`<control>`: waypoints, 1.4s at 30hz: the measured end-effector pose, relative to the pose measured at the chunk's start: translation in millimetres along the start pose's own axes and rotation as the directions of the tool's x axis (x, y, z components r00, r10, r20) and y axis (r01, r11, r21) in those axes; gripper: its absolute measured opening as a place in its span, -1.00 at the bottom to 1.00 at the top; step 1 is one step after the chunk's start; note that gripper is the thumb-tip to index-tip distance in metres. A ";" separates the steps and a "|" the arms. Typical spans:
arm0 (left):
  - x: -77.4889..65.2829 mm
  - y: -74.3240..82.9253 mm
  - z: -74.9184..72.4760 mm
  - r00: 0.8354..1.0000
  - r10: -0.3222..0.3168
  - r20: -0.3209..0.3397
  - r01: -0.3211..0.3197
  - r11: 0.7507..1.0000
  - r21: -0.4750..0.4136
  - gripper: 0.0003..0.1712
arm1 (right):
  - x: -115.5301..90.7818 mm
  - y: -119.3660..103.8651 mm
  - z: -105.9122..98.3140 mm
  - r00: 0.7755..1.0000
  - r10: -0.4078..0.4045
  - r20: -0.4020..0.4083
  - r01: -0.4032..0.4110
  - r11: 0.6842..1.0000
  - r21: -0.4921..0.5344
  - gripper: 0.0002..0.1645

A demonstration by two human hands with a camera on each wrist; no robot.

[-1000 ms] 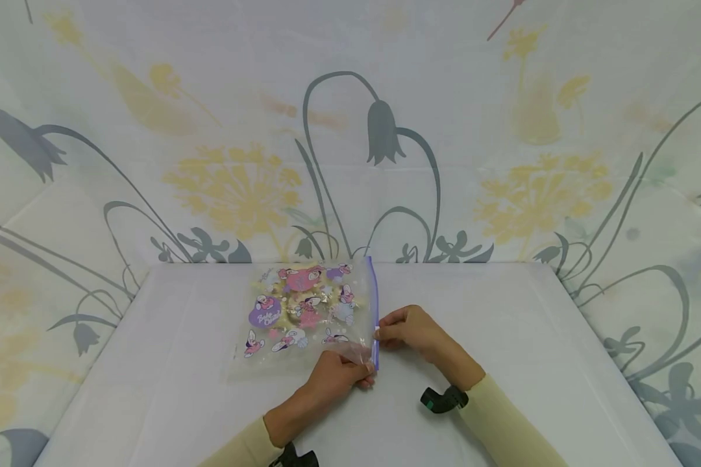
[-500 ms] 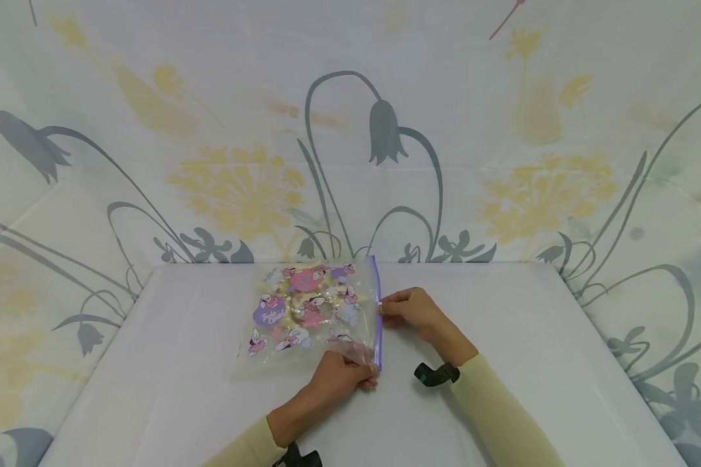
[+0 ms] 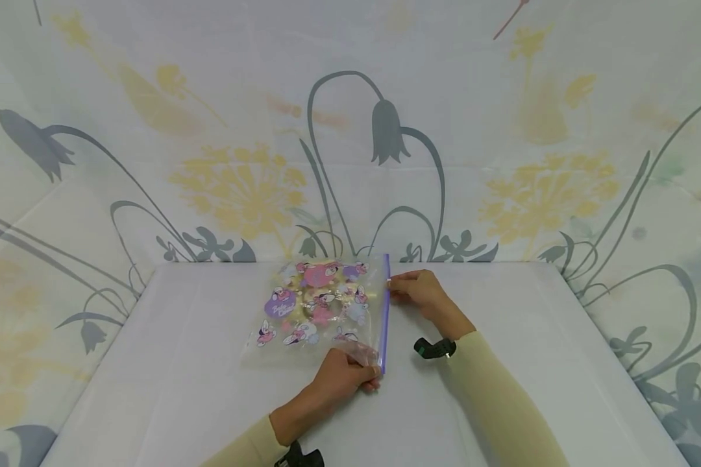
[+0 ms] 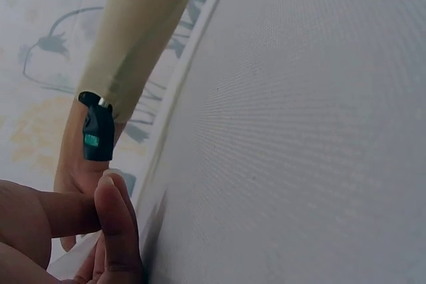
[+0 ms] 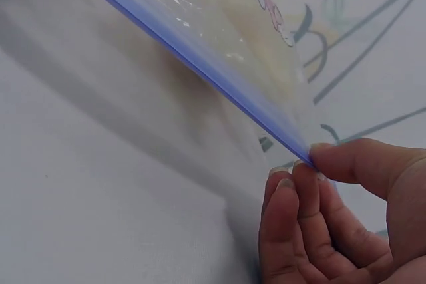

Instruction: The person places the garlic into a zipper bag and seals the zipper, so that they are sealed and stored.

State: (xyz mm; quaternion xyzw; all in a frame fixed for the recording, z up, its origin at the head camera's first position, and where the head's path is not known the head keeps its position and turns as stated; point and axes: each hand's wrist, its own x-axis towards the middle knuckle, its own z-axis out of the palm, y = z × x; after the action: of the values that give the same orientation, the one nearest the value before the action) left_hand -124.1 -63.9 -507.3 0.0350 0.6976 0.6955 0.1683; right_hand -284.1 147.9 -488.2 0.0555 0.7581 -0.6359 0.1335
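A clear zip bag (image 3: 321, 314) printed with pink and purple cartoon figures lies on the white table, its purple zip edge (image 3: 385, 324) on the right. Something yellowish shows through the film, its kind unclear. My left hand (image 3: 340, 377) pinches the near corner by the zip, thumb on top. Near the zip's far end, my right hand (image 3: 425, 295) pinches the edge between thumb and fingers. The right wrist view has the zip strip (image 5: 193, 64) running into those fingertips (image 5: 326, 154); whether they also hold a slider there is hard to tell.
The white table (image 3: 491, 402) reaches back to a cloth backdrop (image 3: 350, 194) printed with grey and yellow flowers. Black wrist cameras (image 3: 435, 348) sit at both sleeve cuffs.
My right hand has moved along the purple zip edge from near the left hand toward the far end. The left hand keeps its pinch; the bag has shifted slightly right.
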 end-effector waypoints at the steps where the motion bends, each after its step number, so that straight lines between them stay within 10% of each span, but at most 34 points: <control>1: 0.1 0.0 -0.1 1.000 -0.005 -0.001 0.005 1.000 0.003 -0.77 | 1.7 -0.8 -0.9 1.000 0.003 -0.010 -0.003 1.000 0.007 -0.58; 34: -0.3 2.7 -3.3 0.998 -0.006 0.065 0.002 0.998 0.055 -0.86 | 38.0 -6.6 -1.9 0.984 0.021 -0.179 0.011 0.984 0.178 -0.61; 42: -1.6 5.2 -5.3 0.978 -0.053 0.204 0.025 0.990 0.139 -0.86 | 34.9 -7.1 -2.0 0.972 0.024 -0.234 0.008 0.991 0.137 -0.60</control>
State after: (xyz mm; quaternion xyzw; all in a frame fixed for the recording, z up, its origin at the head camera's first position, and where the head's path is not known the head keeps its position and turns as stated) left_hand -125.0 -69.3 -502.0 0.1046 0.7224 0.6358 0.2510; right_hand -319.6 145.6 -490.7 0.1426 0.7228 -0.6750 0.0411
